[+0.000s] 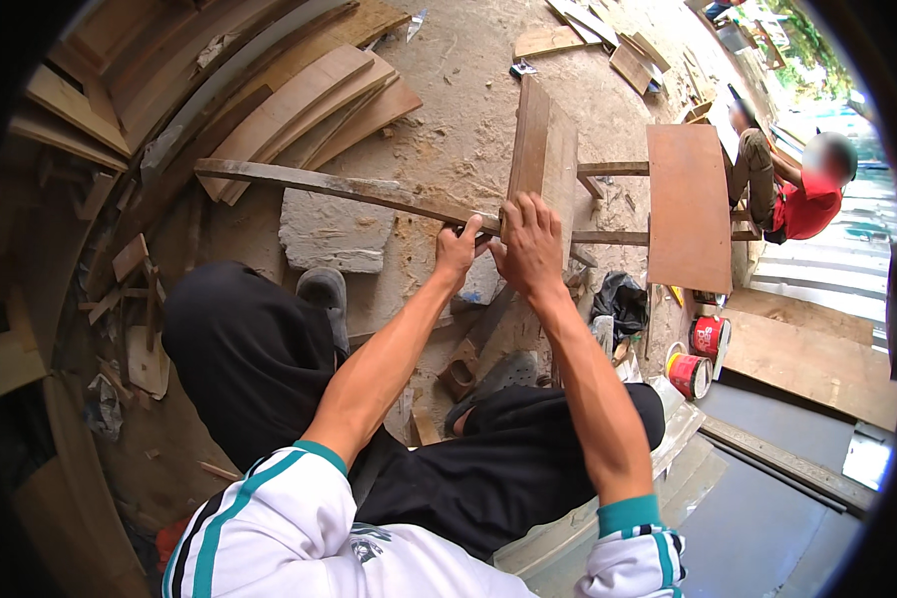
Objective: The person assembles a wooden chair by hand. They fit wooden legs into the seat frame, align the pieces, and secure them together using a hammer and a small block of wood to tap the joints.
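A long, narrow wooden strip (339, 186) with a rough, weathered face reaches from the left to my hands. Close to its right end, my left hand (456, 255) is closed around it, thumb on top. My right hand (531, 247) is closed at that same end, fingers curled over the edge of a brown wooden plank (530, 145). What lies under those fingers is mostly hidden. The plank stretches away from me, beyond the right hand. Below the strip, a pale, rough slab (336, 234) lies on the ground by my left foot.
Curved boards (319, 100) are piled at the upper left. A bench with a reddish-brown top (690, 204) stands to the right, and a person in a red shirt (807, 207) sits beyond it. Red cans (690, 371) and a black plastic bag (623, 304) are near my right knee.
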The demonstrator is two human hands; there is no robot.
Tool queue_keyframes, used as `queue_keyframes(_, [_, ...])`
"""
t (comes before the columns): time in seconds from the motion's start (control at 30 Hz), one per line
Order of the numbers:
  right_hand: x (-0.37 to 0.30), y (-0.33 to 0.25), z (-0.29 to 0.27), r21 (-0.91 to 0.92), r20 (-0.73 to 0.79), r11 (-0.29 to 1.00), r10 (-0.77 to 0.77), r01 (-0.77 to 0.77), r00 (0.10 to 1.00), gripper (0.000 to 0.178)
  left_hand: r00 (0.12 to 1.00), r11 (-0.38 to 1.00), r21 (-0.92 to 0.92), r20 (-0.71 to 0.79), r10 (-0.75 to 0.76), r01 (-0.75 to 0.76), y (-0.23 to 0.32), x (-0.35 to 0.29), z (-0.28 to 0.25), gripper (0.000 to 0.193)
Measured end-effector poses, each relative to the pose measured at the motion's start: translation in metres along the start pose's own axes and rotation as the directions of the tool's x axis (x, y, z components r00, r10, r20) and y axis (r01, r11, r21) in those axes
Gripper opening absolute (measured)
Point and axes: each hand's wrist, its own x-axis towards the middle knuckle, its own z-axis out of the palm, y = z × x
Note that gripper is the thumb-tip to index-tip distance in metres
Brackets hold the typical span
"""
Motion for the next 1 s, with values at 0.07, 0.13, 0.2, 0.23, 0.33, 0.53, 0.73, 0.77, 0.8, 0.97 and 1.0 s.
queue_keyframes(0.07, [0.011, 0.007, 0.017, -0.287, 0.065, 0.935, -0.198, 0.209, 0.978, 0.053, 1.000, 1.000, 0.009, 0.017, -0.004, 0.004, -0.001, 0.004, -0.004, 0.024])
queue_keyframes(0.13, [0.024, 0.012, 0.034, -0.457, 0.186, 0.848, -0.203, 0.268, 0.961, 0.051, 0.998, 1.000, 0.008, 0.051, 0.021, -0.021, 0.002, 0.001, 0.005, 0.026])
queue_keyframes(0.2, [0.036, -0.001, 0.032, -0.555, 0.387, 0.764, -0.112, 0.328, 0.915, 0.044, 0.999, 1.000, 0.026, 0.045, 0.000, -0.001, 0.004, -0.002, 0.003, 0.029])
queue_keyframes(0.23, [0.039, -0.004, 0.030, -0.555, 0.408, 0.764, -0.095, 0.329, 0.908, 0.044, 0.999, 0.999, 0.032, 0.044, -0.009, 0.008, 0.005, -0.003, 0.004, 0.029])
queue_keyframes(0.33, [0.044, -0.010, 0.028, -0.554, 0.473, 0.758, -0.055, 0.345, 0.879, 0.043, 0.999, 0.999, 0.035, 0.052, -0.016, 0.014, 0.006, -0.003, 0.002, 0.031])
queue_keyframes(0.53, [0.044, -0.003, 0.041, -0.503, 0.518, 0.767, -0.101, 0.399, 0.849, 0.037, 0.994, 0.999, -0.011, 0.101, -0.049, 0.050, 0.006, -0.005, 0.001, 0.033])
queue_keyframes(0.73, [0.044, -0.002, 0.044, -0.416, 0.476, 0.833, -0.142, 0.364, 0.868, 0.029, 0.980, 0.991, 0.045, 0.153, -0.128, 0.123, 0.011, -0.001, -0.014, 0.041])
queue_keyframes(0.77, [0.044, -0.002, 0.044, -0.406, 0.489, 0.841, -0.131, 0.358, 0.862, 0.029, 0.975, 0.987, 0.083, 0.168, -0.148, 0.135, 0.015, -0.002, -0.016, 0.043])
queue_keyframes(0.8, [0.044, -0.001, 0.043, -0.397, 0.503, 0.848, -0.120, 0.352, 0.856, 0.028, 0.969, 0.982, 0.120, 0.182, -0.167, 0.147, 0.018, -0.003, -0.018, 0.045])
queue_keyframes(0.97, [0.040, 0.002, 0.052, -0.362, 0.439, 0.877, -0.139, 0.317, 0.887, 0.025, 0.979, 0.943, 0.290, 0.074, -0.191, 0.162, 0.034, -0.010, -0.034, 0.055])
queue_keyframes(1.0, [0.040, 0.002, 0.053, -0.353, 0.423, 0.884, -0.142, 0.307, 0.895, 0.025, 0.982, 0.938, 0.305, 0.042, -0.183, 0.162, 0.038, -0.012, -0.039, 0.055])
